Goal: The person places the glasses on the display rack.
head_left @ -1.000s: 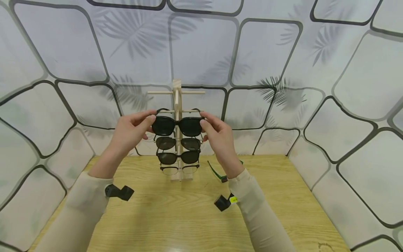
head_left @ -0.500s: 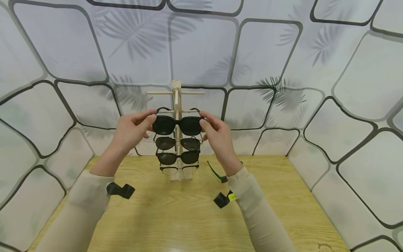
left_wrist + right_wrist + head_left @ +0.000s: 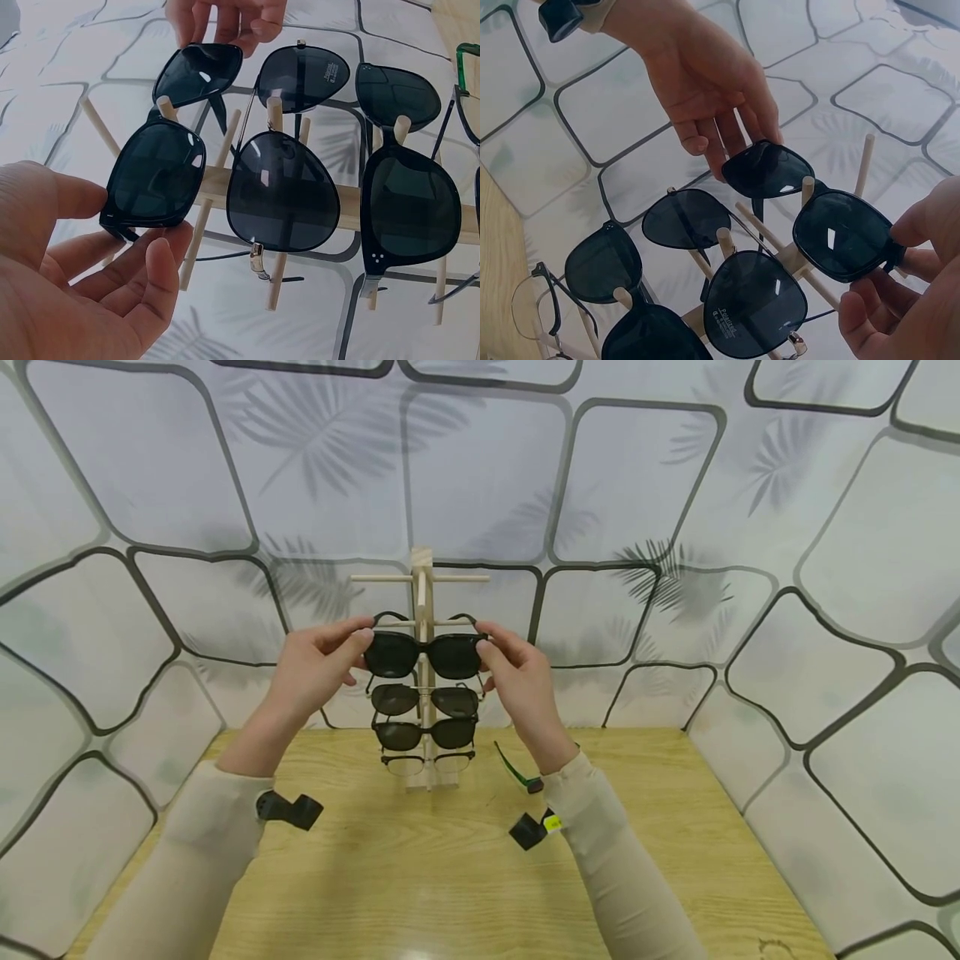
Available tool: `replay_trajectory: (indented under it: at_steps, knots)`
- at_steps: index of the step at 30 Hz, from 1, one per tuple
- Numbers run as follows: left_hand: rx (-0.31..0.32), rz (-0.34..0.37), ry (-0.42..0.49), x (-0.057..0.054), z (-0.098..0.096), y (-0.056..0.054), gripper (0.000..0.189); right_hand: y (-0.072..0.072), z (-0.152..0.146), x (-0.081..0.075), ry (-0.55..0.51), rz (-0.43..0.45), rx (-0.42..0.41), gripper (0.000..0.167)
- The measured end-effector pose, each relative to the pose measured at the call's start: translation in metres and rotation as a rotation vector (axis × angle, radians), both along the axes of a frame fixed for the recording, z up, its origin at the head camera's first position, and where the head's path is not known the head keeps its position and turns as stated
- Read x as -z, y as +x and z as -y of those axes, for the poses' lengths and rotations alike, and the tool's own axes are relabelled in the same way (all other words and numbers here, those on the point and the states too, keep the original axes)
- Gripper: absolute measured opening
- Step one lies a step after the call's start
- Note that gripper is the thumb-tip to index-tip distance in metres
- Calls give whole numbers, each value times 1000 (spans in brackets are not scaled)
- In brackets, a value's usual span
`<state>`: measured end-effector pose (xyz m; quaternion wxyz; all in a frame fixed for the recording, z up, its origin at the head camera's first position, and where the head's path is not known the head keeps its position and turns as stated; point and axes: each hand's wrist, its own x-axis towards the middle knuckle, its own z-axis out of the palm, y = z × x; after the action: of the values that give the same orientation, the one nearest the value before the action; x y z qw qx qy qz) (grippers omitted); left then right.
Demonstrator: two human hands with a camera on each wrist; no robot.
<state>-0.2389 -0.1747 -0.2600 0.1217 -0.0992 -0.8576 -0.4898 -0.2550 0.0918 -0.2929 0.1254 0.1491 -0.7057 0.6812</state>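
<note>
Black-framed sunglasses (image 3: 455, 656) with dark lenses rest across a wooden peg rack (image 3: 422, 578), one tier below its top pegs. My left hand (image 3: 313, 672) pinches their left corner between thumb and fingers. At the opposite corner my right hand (image 3: 521, 685) grips the frame the same way. In the left wrist view a peg tip stands at the bridge of these sunglasses (image 3: 156, 172). Just below hang metal-framed aviator sunglasses (image 3: 283, 191), then another dark pair of sunglasses (image 3: 411, 206), with thin-rimmed clear glasses (image 3: 452, 764) lowest.
Green-templed glasses (image 3: 513, 768) lie on the wooden table (image 3: 420, 885) to the right of the rack, partly behind my right wrist. Patterned cloth walls (image 3: 480, 477) close in the back and both sides. Small black cameras (image 3: 288, 810) sit on both wrists.
The top sunglasses and both hands have shifted very slightly upward in the head view. Both hands keep their hold on the frame.
</note>
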Motion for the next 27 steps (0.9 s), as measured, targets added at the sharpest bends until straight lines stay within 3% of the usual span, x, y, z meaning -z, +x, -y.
replay_trajectory:
  at_steps: [27]
  knots:
    - [7, -14, -9, -1, 0, 0, 49, 0, -1, -1, 26, 2, -3, 37]
